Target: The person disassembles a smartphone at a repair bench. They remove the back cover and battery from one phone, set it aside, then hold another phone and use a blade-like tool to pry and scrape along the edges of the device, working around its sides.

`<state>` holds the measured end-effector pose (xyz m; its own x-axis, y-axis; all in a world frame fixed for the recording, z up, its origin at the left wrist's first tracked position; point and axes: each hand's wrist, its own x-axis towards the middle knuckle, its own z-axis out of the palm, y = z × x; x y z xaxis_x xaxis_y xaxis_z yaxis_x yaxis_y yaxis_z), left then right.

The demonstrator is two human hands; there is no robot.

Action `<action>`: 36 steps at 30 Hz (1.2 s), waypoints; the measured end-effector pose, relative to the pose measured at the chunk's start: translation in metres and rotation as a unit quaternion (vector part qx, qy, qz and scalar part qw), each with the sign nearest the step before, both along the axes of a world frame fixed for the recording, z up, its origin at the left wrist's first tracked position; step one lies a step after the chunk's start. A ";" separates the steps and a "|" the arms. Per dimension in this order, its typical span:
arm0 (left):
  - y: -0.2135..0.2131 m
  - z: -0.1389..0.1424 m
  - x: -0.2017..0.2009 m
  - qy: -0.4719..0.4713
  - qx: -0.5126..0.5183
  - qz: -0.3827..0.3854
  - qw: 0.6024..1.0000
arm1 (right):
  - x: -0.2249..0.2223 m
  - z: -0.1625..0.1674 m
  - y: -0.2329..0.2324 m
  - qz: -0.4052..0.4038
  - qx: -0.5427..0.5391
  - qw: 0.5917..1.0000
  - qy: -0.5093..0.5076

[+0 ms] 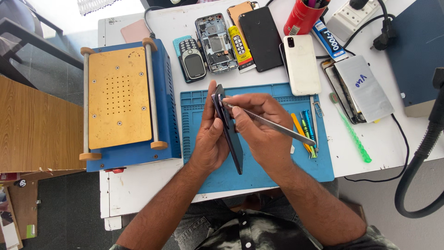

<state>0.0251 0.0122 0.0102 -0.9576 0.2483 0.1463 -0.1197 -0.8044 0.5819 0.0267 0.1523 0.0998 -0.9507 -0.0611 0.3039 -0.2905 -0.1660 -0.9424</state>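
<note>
The left hand grips a dark slim smartphone on edge; the right hand pinches a thin metal pry tool against its top corner.

Your left hand stands on edge, palm facing right, fingers extended upward and thumb pressed along the dark phone it grips. Your right hand sits just right of the phone, fingers curled in a pen-like pinch, index fingertip at the phone's upper edge. Both forearms angle inward from below.
</note>
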 end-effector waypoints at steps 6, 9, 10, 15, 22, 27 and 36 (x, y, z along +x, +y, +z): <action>0.001 0.004 0.000 0.015 -0.013 0.009 1.000 | 0.001 -0.003 0.001 0.001 0.036 0.999 0.035; 0.001 0.005 -0.001 0.017 -0.013 0.009 1.000 | 0.001 -0.004 0.000 0.005 0.032 0.999 0.040; 0.001 0.005 -0.001 0.020 -0.015 0.010 1.000 | 0.002 -0.004 0.000 0.007 0.027 0.999 0.043; 0.001 0.003 -0.001 0.023 -0.023 0.015 0.999 | 0.001 -0.001 0.000 0.013 0.027 0.999 0.041; 0.000 -0.005 -0.001 0.015 -0.029 0.022 0.999 | -0.003 0.006 -0.006 -0.039 0.105 0.994 0.015; -0.003 -0.004 -0.004 0.026 -0.032 0.042 0.998 | -0.003 0.006 -0.012 -0.051 0.151 0.986 0.051; -0.004 -0.001 -0.004 0.045 -0.042 0.046 0.997 | 0.008 0.001 -0.008 -0.038 0.165 0.986 0.007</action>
